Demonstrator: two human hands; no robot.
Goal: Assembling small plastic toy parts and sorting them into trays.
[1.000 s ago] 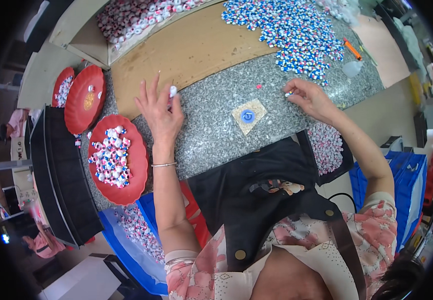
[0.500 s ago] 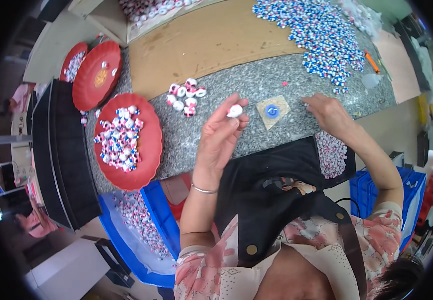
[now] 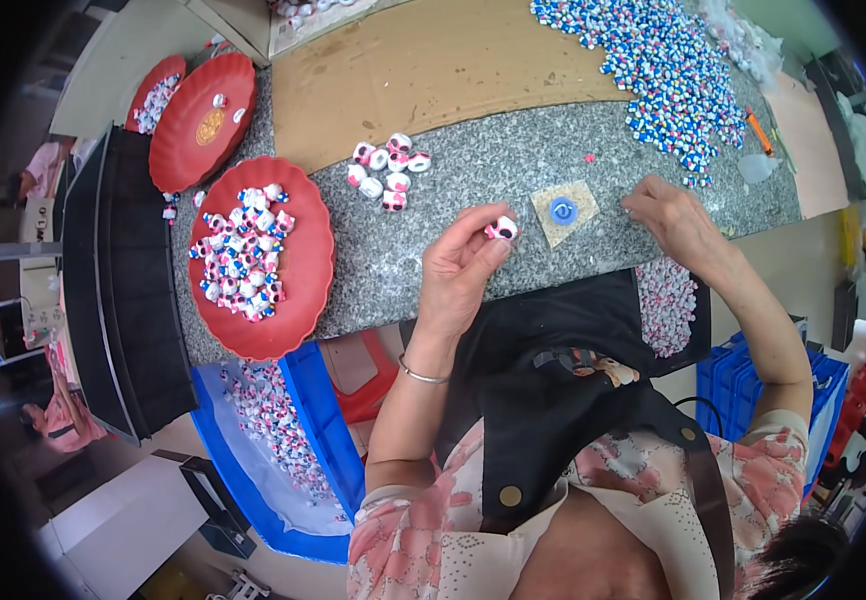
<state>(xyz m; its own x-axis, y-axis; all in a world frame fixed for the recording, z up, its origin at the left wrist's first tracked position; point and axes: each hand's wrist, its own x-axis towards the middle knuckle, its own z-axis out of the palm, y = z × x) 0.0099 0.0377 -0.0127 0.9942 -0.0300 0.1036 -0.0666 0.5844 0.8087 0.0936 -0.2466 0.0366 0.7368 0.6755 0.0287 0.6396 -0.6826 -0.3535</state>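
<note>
Between the thumb and fingers of my left hand (image 3: 461,268) is a small white toy head (image 3: 501,229) with pink and dark patches, held just above the granite worktop. My right hand (image 3: 675,222) is closed in a pinch over the worktop; what its fingertips hold, if anything, is too small to make out. Between the two hands lies a beige pad (image 3: 582,191) with a round blue holder (image 3: 563,210) on it. Beyond my left hand, several similar white-and-pink heads (image 3: 396,200) sit in a loose group.
At the left stands a red scalloped plate (image 3: 305,290) of assembled figures, with another red plate (image 3: 185,150) behind. Blue-and-white pieces (image 3: 668,85) are heaped at the far right. Cardboard (image 3: 433,70) covers the back. A blue crate (image 3: 318,430) of pieces stands below the worktop.
My left hand has moved right, toward the pad, and the toy head in it has turned to show its dark patches. My right hand stays pinched near the pad. The whole view has shifted slightly.
</note>
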